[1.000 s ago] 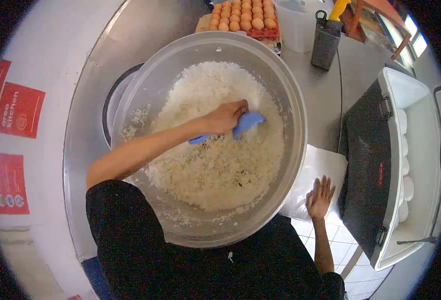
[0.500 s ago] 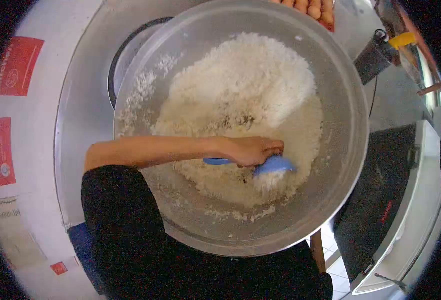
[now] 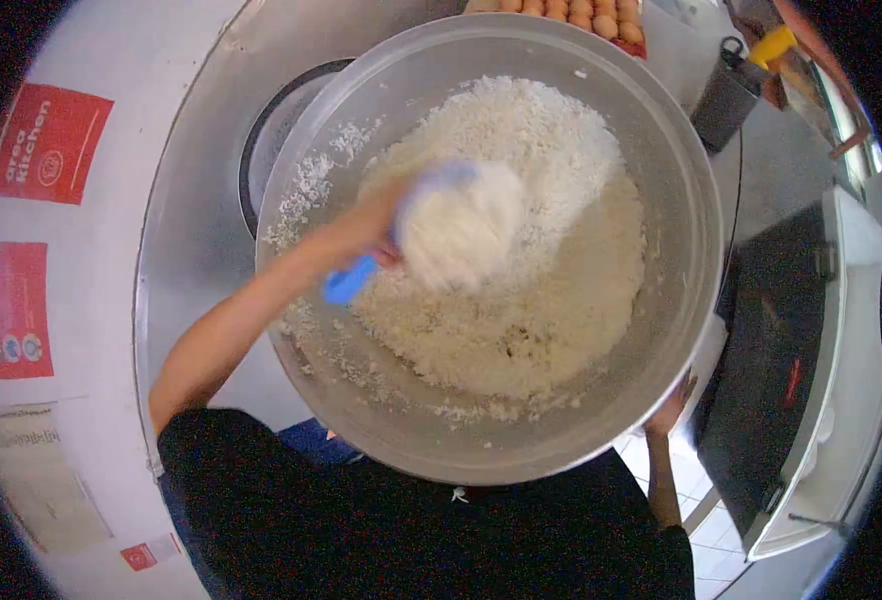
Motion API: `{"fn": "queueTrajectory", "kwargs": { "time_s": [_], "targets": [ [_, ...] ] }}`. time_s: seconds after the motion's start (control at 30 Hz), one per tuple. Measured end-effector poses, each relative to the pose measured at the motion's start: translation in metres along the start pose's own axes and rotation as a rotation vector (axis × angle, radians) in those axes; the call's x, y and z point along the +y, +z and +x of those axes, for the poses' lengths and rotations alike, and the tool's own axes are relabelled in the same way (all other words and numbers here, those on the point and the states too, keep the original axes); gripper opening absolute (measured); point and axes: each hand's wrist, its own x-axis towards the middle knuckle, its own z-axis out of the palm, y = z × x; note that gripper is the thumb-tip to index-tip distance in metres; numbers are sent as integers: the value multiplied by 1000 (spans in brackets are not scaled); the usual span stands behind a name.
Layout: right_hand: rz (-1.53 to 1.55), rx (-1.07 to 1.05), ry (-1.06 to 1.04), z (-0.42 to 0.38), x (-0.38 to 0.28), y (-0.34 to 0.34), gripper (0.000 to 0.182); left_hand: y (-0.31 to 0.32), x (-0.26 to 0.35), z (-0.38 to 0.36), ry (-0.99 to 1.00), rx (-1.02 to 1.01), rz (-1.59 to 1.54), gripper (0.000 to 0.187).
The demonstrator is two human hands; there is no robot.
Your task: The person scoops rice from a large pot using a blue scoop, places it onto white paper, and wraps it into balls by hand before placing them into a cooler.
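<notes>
A wide metal basin (image 3: 689, 330) holds a large heap of white, rice-like grains (image 3: 551, 130), with brownish specks near its lower part. My left hand (image 3: 386, 225), blurred by motion, is closed around a blue scoop (image 3: 349, 280) above the heap's left side. White grains fill the scoop's bowl. At the basin's lower right rim, my right hand (image 3: 669, 408) grips the outer edge from beneath; the rim hides part of its fingers. Loose grains cling to the basin's left wall.
Brown eggs (image 3: 581, 15) sit in a tray behind the basin. A round dark-rimmed pan or lid (image 3: 261, 150) lies at left on the metal counter (image 3: 196, 200). A dark container (image 3: 726, 100) stands at back right, above an open white-edged box (image 3: 811, 400).
My left hand has lifted the scoop from the lower right of the heap to its upper left, now loaded with grains. The view has shifted slightly, bringing my right hand into sight.
</notes>
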Motion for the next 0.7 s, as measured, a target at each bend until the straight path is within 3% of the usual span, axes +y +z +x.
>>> {"fn": "queueTrajectory", "kwargs": {
  "time_s": [0.03,0.13,0.23,0.27,0.33,0.4,0.5,0.53,0.6,0.63,0.7],
  "targets": [
    [142,147,-4,7,-10,-13,57,-19,9,-13,67,207,25,35],
    [161,84,36,6,-9,-20,56,-59,36,-63,349,804,45,36],
    [154,116,43,6,-9,-18,57,-61,62,-107,783,1160,31,33],
    [145,123,26,6,-8,-17,57,-51,66,-111,791,1148,46,33],
    [179,115,55,5,-13,-25,56,-28,75,-112,1075,1506,927,34],
    [175,118,43,6,-10,-25,55,28,56,-86,803,1389,1126,31],
    [146,127,15,-4,-5,-9,54,73,29,-50,233,731,1005,25],
    [157,147,20,3,-2,-9,53,67,44,-49,261,743,1012,25],
    [185,150,29,-8,-3,-11,53,52,80,-61,528,1060,1015,27],
    [193,142,25,-8,-3,-11,53,51,89,-65,520,1065,1007,27],
    [197,166,18,3,-1,-12,53,44,110,-65,384,879,1099,28]
  ]
}}
